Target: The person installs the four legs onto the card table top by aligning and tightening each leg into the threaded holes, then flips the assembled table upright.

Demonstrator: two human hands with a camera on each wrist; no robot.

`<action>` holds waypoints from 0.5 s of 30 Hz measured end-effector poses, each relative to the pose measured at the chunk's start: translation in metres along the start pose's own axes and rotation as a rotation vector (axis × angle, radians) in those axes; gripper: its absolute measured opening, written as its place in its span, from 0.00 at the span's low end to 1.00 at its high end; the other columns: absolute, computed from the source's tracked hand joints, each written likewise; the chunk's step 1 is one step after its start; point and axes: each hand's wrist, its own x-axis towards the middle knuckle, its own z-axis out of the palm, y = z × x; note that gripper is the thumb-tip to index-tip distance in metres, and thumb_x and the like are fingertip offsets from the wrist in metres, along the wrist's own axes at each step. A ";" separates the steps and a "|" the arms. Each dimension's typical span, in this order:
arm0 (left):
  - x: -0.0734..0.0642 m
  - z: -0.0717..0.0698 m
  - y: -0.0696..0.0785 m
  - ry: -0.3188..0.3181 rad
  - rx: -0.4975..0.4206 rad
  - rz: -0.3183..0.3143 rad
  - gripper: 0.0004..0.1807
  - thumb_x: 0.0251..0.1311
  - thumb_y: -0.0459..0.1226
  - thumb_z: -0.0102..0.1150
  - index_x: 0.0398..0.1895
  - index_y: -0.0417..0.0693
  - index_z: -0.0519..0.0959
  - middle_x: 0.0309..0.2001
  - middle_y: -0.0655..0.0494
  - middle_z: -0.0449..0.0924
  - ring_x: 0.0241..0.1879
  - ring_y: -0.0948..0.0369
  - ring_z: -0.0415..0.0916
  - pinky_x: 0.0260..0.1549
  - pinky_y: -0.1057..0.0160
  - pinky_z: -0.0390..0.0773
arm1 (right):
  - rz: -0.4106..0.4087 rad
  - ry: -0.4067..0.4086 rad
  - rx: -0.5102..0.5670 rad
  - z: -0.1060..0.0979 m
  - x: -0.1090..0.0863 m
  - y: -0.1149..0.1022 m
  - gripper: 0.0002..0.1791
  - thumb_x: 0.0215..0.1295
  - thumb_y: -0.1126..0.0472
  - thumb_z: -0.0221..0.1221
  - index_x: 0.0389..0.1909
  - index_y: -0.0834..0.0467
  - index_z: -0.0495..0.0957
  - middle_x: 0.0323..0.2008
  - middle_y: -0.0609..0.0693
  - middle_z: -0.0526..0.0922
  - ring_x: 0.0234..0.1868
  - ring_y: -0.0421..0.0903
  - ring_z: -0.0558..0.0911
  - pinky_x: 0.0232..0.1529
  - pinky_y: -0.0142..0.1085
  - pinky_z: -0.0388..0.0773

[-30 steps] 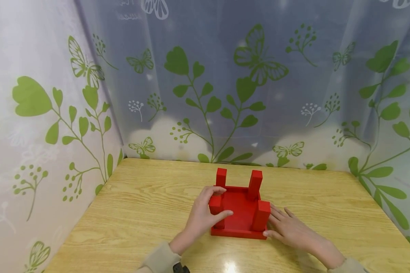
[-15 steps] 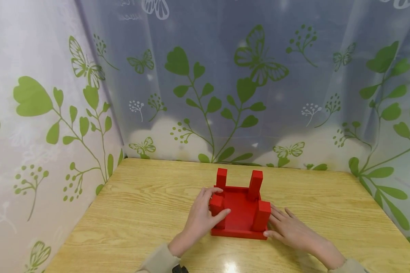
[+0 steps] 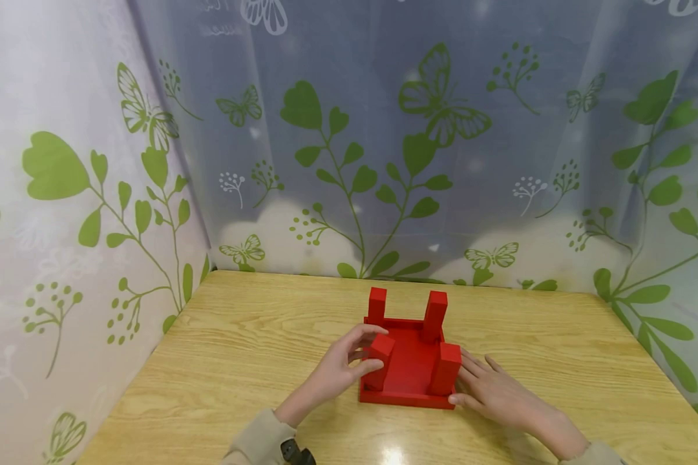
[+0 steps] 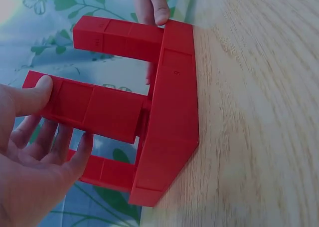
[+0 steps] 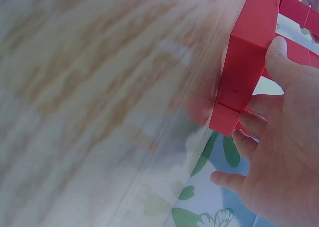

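A red square frame point(image 3: 410, 399) lies on the table with a block-like leg standing at each corner, like a small table turned upside down. My left hand point(image 3: 344, 363) holds the near-left leg point(image 3: 380, 365) between thumb and fingers. That leg stands twisted and slightly tilted; the left wrist view shows a small gap at the foot of this leg point(image 4: 89, 107). My right hand point(image 3: 494, 391) rests against the frame's right side, fingers extended, thumb touching the near-right corner. In the right wrist view, its thumb point(image 5: 279, 57) lies on the frame's red wall point(image 5: 244, 62).
The near-right leg point(image 3: 444, 369), far-right leg point(image 3: 435, 316) and far-left leg point(image 3: 377, 305) stand upright on the frame. Light wood tabletop point(image 3: 238, 349) surrounds it. A curtain point(image 3: 349, 194) with leaves and butterflies hangs behind the table and along both sides.
My left hand has shifted slightly and its thumb has drawn back. The near-left leg, straight before, is now turned and leans a little to the right. My right hand and the frame have stayed still.
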 end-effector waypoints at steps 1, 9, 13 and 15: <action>0.000 0.000 0.000 -0.006 0.000 0.000 0.26 0.65 0.34 0.66 0.66 0.48 0.73 0.58 0.51 0.78 0.57 0.56 0.75 0.59 0.58 0.77 | -0.002 0.003 0.001 0.000 0.000 0.000 0.41 0.73 0.37 0.52 0.74 0.63 0.65 0.75 0.66 0.61 0.74 0.68 0.61 0.66 0.73 0.54; 0.000 0.011 0.004 0.128 0.140 -0.009 0.29 0.58 0.40 0.74 0.63 0.56 0.75 0.56 0.63 0.79 0.55 0.59 0.75 0.55 0.54 0.78 | -0.012 0.011 0.000 0.001 0.000 0.000 0.40 0.73 0.37 0.53 0.74 0.63 0.66 0.75 0.65 0.62 0.74 0.69 0.61 0.66 0.73 0.55; 0.000 0.017 0.005 0.223 0.225 0.007 0.30 0.53 0.41 0.78 0.59 0.54 0.77 0.54 0.59 0.78 0.52 0.59 0.75 0.52 0.55 0.80 | -0.012 0.009 0.001 0.001 0.000 0.000 0.40 0.73 0.38 0.53 0.73 0.63 0.66 0.74 0.65 0.62 0.74 0.69 0.61 0.66 0.73 0.55; -0.001 0.019 0.005 0.257 0.269 0.004 0.29 0.51 0.43 0.79 0.57 0.55 0.78 0.51 0.59 0.75 0.49 0.59 0.74 0.49 0.57 0.81 | -0.011 0.007 0.001 0.000 0.000 0.000 0.40 0.73 0.37 0.52 0.74 0.63 0.66 0.75 0.65 0.62 0.74 0.69 0.61 0.66 0.73 0.55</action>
